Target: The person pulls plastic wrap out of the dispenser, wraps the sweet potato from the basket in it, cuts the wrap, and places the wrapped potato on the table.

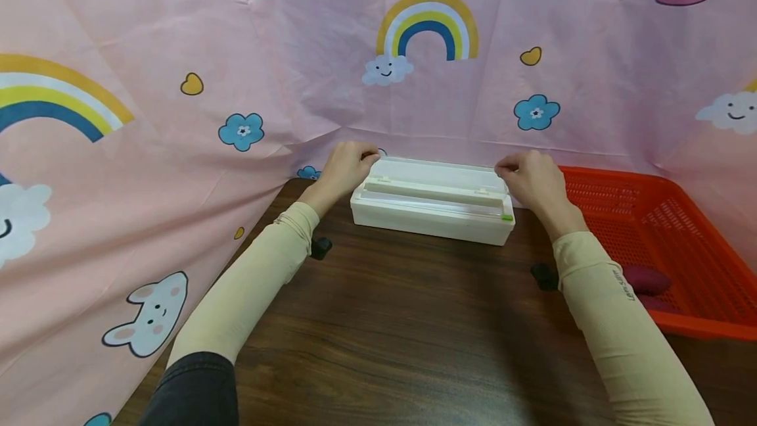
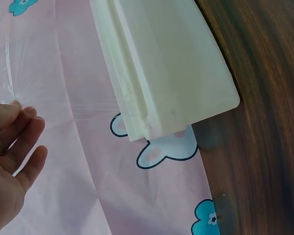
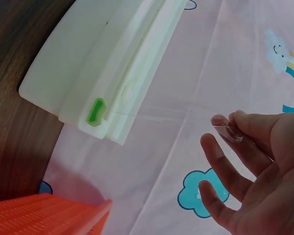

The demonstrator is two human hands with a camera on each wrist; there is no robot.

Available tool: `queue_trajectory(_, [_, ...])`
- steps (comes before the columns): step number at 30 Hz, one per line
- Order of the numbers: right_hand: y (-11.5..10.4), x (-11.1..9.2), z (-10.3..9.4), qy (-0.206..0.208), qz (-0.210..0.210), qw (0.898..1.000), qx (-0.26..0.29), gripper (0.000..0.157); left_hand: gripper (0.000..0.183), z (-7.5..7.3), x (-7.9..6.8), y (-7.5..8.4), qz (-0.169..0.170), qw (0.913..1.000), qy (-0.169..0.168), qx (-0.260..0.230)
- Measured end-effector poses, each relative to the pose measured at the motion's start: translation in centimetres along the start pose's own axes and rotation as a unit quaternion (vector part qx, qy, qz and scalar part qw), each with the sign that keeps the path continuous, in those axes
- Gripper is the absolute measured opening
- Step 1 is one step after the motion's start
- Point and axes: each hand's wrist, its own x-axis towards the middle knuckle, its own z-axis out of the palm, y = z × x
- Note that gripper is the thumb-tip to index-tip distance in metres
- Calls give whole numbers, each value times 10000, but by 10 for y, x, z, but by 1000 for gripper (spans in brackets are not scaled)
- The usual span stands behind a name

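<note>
A white cling film dispenser with a small green slider at its right end stands at the table's back. Clear cling film stretches from it to both hands. My left hand pinches one corner of the film between thumb and index finger, above the dispenser's left end. The opposite corner is pinched by my right hand, and a crumpled bit of film sticks out at those fingertips. In both wrist views the other fingers are spread loosely, and the film runs taut toward the dispenser's slot.
An orange-red plastic basket stands at the right, with purplish-red oblong items inside, partly behind the right sleeve. A pink patterned cloth hangs behind and to the left of the dark wooden table.
</note>
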Motion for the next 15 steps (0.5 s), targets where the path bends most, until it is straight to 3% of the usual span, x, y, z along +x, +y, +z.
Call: queue_trajectory(15, [-6,0,-13,-111,31,9999,1,32,22,-9,0,5,236,9992,310,-32])
